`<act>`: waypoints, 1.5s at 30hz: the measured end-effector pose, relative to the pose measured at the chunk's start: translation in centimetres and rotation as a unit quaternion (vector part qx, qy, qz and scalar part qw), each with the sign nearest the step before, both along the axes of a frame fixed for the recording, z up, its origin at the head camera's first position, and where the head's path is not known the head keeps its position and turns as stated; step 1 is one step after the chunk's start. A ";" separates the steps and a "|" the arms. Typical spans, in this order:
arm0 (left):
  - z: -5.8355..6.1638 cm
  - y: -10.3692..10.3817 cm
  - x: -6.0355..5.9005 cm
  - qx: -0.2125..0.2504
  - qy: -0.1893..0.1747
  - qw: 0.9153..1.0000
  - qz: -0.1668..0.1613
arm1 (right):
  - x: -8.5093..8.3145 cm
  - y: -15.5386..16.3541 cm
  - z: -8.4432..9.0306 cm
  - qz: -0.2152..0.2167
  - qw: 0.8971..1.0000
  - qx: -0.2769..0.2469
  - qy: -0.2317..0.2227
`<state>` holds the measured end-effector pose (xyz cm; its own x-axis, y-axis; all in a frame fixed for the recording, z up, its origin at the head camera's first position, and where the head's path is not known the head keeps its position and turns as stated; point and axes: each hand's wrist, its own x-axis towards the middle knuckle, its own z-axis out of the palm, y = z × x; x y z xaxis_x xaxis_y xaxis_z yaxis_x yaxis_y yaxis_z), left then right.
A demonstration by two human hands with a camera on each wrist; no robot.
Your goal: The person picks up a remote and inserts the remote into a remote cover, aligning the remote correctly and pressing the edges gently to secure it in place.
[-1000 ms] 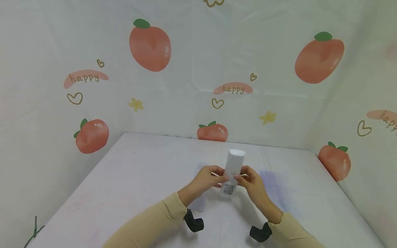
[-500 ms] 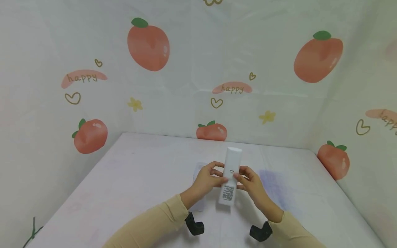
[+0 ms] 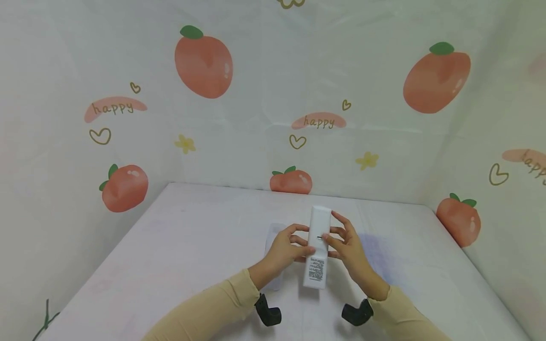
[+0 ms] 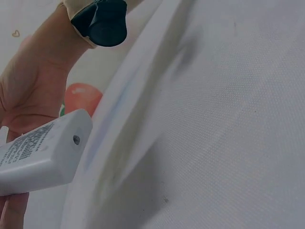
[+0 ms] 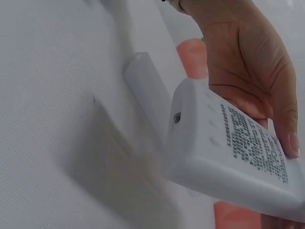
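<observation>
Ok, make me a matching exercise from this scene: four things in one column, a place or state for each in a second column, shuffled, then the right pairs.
Things:
1. white remote
2. left hand
3. right hand
4. flat white piece

Places or states:
A. lies on the table, partly hidden behind the left hand
B. held between both hands, printed label side up
C. grips the remote from its left side
D. holds the remote from its right side, fingers reaching along its edge

Pairs: 1-B, 2-C, 3-D, 4-A
</observation>
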<state>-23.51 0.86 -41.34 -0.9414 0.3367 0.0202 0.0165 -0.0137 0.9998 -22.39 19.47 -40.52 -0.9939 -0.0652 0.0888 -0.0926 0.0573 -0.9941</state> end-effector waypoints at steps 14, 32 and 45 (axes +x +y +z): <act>0.3 0.1 0.0 -0.006 0.002 1.000 0.003 | -0.1 0.0 -0.1 -0.013 1.000 -0.021 -0.016; 0.0 0.1 0.2 0.011 -0.027 1.000 -0.006 | 0.0 0.2 -0.1 -0.007 0.992 -0.040 -0.117; 0.6 -1.0 -0.3 -0.027 -0.038 0.998 -0.050 | -0.3 0.1 -0.1 -0.019 0.992 -0.036 -0.117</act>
<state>-23.78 -0.16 -40.77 -0.9009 0.4282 -0.0708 -0.0586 0.0416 0.9974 -22.67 19.59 -40.61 -0.9896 -0.0293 -0.1408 0.1412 -0.0149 -0.9899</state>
